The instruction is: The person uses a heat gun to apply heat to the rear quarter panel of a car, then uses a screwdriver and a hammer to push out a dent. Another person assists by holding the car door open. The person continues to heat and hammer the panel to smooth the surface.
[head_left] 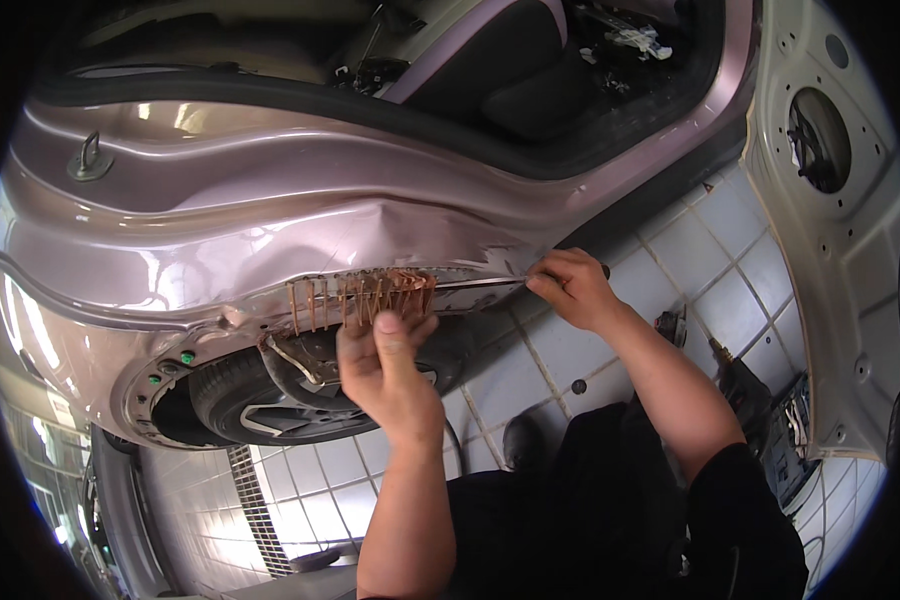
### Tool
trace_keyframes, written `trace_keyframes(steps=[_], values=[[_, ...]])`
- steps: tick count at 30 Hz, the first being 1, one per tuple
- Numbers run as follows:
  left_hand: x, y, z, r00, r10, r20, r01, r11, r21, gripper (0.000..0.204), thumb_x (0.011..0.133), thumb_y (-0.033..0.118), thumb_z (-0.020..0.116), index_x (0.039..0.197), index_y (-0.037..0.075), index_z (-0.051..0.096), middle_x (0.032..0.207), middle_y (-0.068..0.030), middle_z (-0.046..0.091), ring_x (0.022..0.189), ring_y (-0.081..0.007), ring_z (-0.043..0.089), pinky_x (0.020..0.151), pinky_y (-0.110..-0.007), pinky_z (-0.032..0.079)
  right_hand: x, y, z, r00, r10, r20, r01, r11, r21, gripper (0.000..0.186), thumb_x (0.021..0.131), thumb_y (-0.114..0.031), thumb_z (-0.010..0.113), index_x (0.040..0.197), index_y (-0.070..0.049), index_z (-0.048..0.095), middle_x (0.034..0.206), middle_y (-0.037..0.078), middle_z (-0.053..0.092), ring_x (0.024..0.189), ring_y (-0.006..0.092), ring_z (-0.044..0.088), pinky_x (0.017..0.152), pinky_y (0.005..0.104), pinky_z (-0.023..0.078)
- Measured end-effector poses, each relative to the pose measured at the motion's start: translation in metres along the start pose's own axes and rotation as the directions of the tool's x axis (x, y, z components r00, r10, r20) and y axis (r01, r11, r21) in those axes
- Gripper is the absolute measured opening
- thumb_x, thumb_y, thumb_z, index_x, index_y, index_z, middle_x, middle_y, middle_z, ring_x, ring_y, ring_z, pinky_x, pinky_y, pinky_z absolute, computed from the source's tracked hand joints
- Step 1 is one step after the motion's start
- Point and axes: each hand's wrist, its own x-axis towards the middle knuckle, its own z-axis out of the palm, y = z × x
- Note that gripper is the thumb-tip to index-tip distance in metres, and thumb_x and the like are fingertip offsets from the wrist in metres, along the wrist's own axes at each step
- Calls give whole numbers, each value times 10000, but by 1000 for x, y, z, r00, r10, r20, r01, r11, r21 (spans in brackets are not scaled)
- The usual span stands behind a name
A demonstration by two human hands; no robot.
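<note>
A row of thin copper pins [315,305] stands out from a dented pink-mauve car body panel [370,235], just above the rear wheel arch. My left hand [395,375] is at the lower ends of the right-hand pins, thumb in front and fingers curled behind; its grip is partly hidden. My right hand [575,288] pinches the end of a thin straight metal rod [485,284]. The rod runs along the sill towards the bunched pins, and its far end is lost among them. Bare, scraped metal shows round the pins.
Below the arch is the wheel [300,410], with a curved dark bar and hose before it. A stripped door [840,300] stands at the right. Tools and a black case [785,440] lie on the tiled floor [530,350]. A metal pull ring [91,158] sticks up from the panel, upper left.
</note>
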Motion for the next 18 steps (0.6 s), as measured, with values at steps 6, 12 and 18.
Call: trace_keyframes(steps=[6,12,18], values=[[9,3,0,995,96,2,-96,995,38,242,923,172,582,1024,-45,552,917,-130,648,790,-187,663,701,-299,580,11,-32,7,992,-11,-123,25,993,117,314,841,-226,642,1076,-20,611,902,123,621,778,238,597,754,324,478],[10,0,-1,984,181,-6,-179,979,98,223,933,161,570,994,-53,572,919,-97,642,781,-142,633,693,-259,545,57,-118,35,971,-138,-193,186,947,261,353,831,-211,662,1127,-27,602,1094,124,572,907,239,615,772,327,514],[11,-7,-6,968,252,-12,-244,949,200,204,944,120,548,990,-74,590,931,-71,636,805,-112,588,717,-226,485,65,-129,45,980,-98,-176,154,926,345,240,824,-191,656,990,-17,662,1022,109,595,834,220,635,710,314,525]])
